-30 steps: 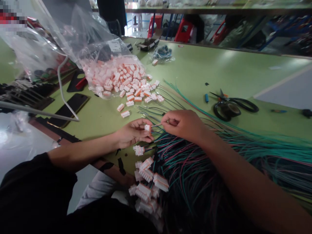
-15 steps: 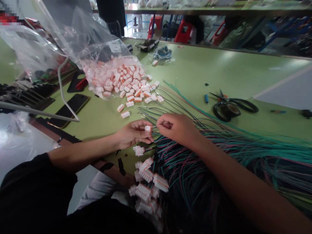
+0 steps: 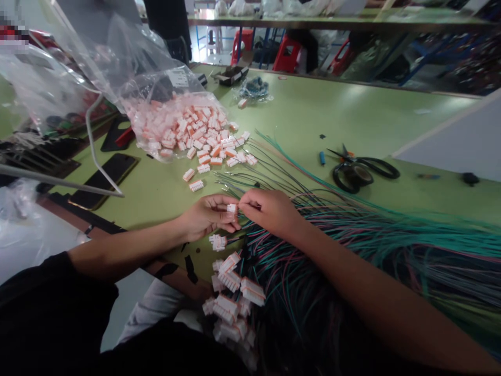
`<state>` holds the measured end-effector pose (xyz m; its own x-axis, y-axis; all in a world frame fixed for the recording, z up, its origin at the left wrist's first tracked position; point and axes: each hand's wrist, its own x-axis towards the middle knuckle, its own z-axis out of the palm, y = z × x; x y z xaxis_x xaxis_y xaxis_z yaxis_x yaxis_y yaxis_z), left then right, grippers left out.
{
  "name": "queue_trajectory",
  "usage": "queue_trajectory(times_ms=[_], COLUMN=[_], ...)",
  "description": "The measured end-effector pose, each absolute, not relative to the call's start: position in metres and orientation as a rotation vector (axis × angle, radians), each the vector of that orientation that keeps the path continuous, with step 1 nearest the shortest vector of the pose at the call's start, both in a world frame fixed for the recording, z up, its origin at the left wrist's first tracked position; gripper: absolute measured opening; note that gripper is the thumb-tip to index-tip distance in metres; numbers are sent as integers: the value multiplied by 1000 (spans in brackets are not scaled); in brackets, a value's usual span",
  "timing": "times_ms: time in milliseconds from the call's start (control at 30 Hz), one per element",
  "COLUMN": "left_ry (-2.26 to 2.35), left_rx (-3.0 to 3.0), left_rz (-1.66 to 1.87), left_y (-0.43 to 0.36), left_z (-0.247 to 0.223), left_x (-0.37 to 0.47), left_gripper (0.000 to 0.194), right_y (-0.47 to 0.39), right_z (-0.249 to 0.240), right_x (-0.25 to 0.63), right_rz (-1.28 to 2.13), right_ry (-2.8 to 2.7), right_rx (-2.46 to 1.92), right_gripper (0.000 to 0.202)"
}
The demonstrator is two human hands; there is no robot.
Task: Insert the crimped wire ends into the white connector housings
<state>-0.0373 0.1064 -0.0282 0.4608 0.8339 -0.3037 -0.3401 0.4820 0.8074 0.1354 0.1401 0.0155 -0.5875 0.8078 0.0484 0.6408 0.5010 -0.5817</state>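
Observation:
Between the thumb and fingers of my left hand [image 3: 205, 216] is a small white and orange connector housing [image 3: 231, 209]. My right hand [image 3: 270, 209] is closed in a pinch right against the connector's right side, on a thin wire whose tip is hidden by the fingers. Below my hands, several connectors with wires in them [image 3: 227, 308] hang in a cluster at the table edge. A large bundle of green, pink and dark wires [image 3: 332, 235] spreads to the right under my right forearm. Loose wire ends [image 3: 223, 183] lie just beyond my hands.
A clear plastic bag [image 3: 156, 89] spills a heap of loose connectors [image 3: 207, 125] at the back left. A phone [image 3: 104, 180] lies at left near a bent grey wire frame [image 3: 92, 125]. Scissors [image 3: 378, 167] and a roll of dark tape [image 3: 358, 175] lie at right.
My right hand has come closer to the connector in my left hand, closing the gap where the wire showed. The whole view has shifted slightly.

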Motion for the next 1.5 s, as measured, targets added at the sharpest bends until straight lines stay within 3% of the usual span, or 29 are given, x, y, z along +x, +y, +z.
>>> queue_trajectory(times_ms=[133, 267, 367, 667, 833, 1067, 1267, 1500], left_ry=[758, 772, 780, 802, 793, 762, 778, 758], left_rx=[760, 748, 744, 749, 756, 759, 746, 751], left_rz=[762, 740, 734, 738, 748, 737, 741, 746], left_y=[104, 103, 103, 101, 101, 103, 105, 107], left_z=[-25, -24, -24, -24, -21, -23, -24, -20], left_x=[-37, -36, -36, -36, -34, -35, -35, -35], left_gripper=[31, 31, 31, 31, 30, 30, 31, 34], right_y=[175, 214, 224, 221, 227, 229, 172, 135], right_z=[24, 24, 17, 11, 13, 18, 35, 21], right_x=[166, 218, 238, 227, 239, 236, 168, 135], right_rz=[956, 131, -92, -156, -48, 149, 385, 660], right_ry=[-2400, -2166, -2223, -2330, -2055, -1657, -2067, -2298], right_rx=[-1244, -1949, -2261, -2323, -2358, -1904, -1565, -1080], right_gripper=[24, 24, 29, 34, 35, 34, 35, 29])
